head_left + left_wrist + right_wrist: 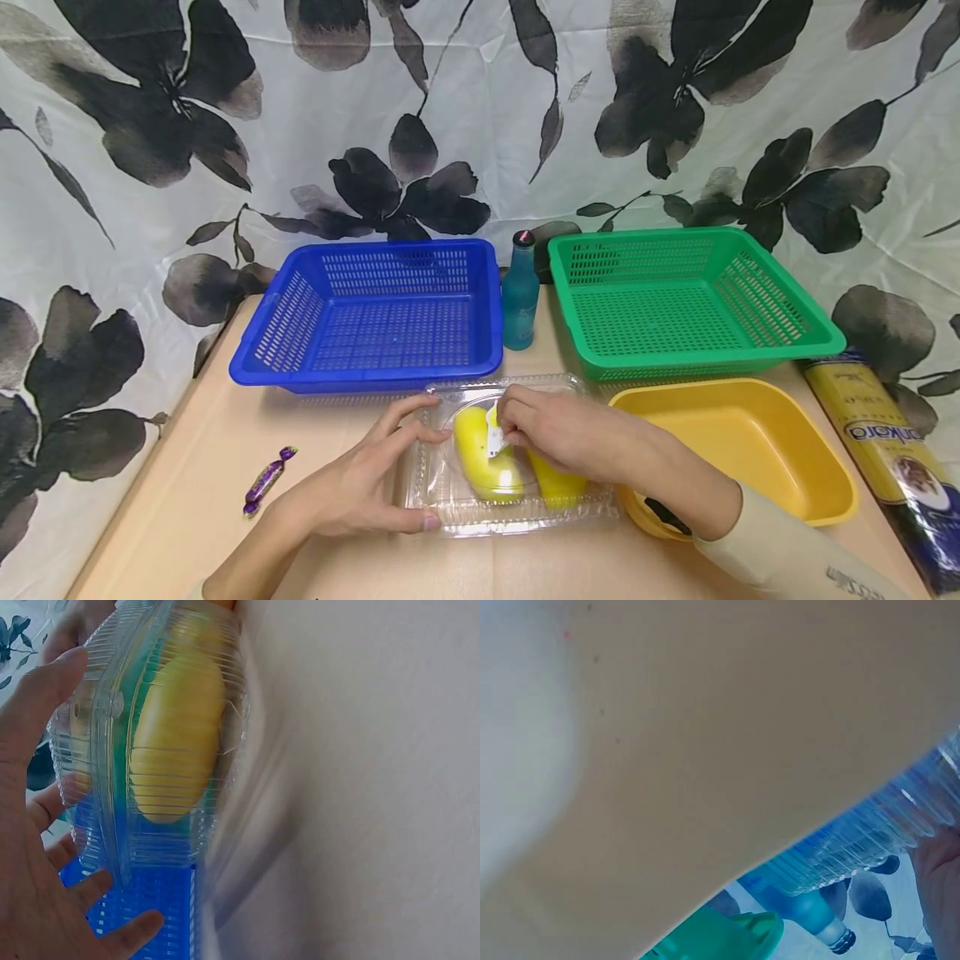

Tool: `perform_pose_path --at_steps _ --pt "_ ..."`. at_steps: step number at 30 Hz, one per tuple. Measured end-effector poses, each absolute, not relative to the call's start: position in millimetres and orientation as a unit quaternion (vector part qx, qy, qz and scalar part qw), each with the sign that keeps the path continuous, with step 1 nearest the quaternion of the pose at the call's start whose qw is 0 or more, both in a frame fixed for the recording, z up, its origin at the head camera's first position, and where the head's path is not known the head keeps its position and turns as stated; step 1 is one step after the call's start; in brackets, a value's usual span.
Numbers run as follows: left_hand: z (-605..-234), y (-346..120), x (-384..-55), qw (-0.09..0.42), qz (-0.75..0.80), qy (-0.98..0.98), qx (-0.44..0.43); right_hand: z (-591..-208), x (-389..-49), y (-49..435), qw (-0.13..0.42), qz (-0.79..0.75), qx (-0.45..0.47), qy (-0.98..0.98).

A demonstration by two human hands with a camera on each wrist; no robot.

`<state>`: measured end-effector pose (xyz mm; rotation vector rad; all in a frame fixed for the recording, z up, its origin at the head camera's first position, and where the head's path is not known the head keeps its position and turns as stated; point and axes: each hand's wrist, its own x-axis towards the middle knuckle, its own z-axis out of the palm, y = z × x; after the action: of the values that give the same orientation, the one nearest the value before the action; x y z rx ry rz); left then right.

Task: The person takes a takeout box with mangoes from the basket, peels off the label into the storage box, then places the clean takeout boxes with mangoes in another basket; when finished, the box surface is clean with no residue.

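Observation:
A clear plastic clamshell container point(442, 479) sits on the table in front of me, with two yellow mango-like fruits inside, one on the left point(476, 458) and one on the right point(558, 490). On its lid is a white label point(494, 435), whose edge my right hand point(562, 429) pinches between thumb and fingers. My left hand point(356, 483) is spread along the container's left side, fingertips and thumb touching its rim. The left wrist view shows those fingers fairly straight beside the ribbed wall. Mostly forearm fills the right wrist view, hiding the right fingers.
Behind the container stand a blue basket point(367, 375), a blue-green bottle point(520, 304) and a green basket point(690, 360). A yellow tub point(750, 450), partly under the right forearm, holds a dark object point(666, 515). A yellow-and-blue packet point(885, 450) lies far right, a purple wrapped candy point(268, 482) left.

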<state>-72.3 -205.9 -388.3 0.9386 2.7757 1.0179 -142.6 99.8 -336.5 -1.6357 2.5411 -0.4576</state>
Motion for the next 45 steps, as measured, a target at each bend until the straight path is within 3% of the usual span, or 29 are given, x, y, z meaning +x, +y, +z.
perform_pose_path --at_steps 13,30,45 --pt "-390.0 -205.1 -72.2 0.008 0.325 0.893 0.311 -343.1 -142.1 98.5 -0.018 -0.111 -0.574 0.811" --pt "-390.3 -206.9 -75.9 0.011 0.34 0.889 0.306 -345.8 -149.8 104.2 -0.007 -0.226 -0.583 0.781" --pt "-399.6 -206.9 -76.4 -0.002 0.361 0.88 0.309 -349.4 -151.8 103.6 -0.057 -0.259 -0.569 0.778"
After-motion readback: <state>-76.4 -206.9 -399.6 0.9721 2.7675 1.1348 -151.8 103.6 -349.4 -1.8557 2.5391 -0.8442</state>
